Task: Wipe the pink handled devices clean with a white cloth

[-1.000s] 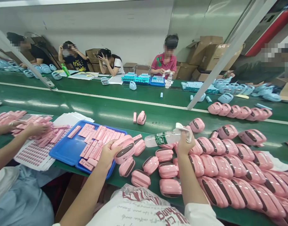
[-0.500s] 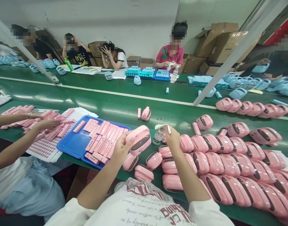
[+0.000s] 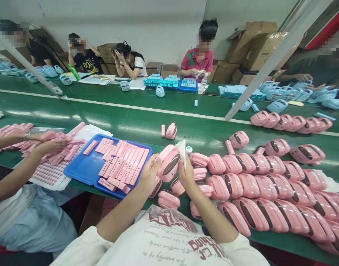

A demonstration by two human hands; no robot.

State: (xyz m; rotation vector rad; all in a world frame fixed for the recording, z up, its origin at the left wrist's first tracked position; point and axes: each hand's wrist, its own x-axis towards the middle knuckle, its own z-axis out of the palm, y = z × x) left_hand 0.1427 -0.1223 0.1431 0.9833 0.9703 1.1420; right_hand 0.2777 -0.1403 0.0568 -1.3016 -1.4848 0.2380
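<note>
My left hand [image 3: 148,171] is closed round a pink plastic housing [image 3: 168,161] with a dark oval panel, held up above the bench edge. Close beside it, my right hand [image 3: 186,173] pinches a white cloth [image 3: 182,152]. The cloth is next to the housing's right end; whether they touch I cannot tell. Behind the cloth shows the capped top of a clear bottle [image 3: 189,150]. Below my hands lies another pink housing [image 3: 168,199]. Rows of similar housings [image 3: 252,184] fill the bench to the right.
A blue tray [image 3: 80,168] holds several pink bars at the left. A co-worker's hands [image 3: 54,144] handle pink bars over a sticker sheet [image 3: 48,175]. A slanted white post [image 3: 249,88] rises from the green bench [image 3: 125,122]. Other people sit across, with light-blue parts before them.
My right hand has moved left and down with the cloth, up to the pink housing. My left hand has shifted slightly right with the housing. The camera view has tilted a little.
</note>
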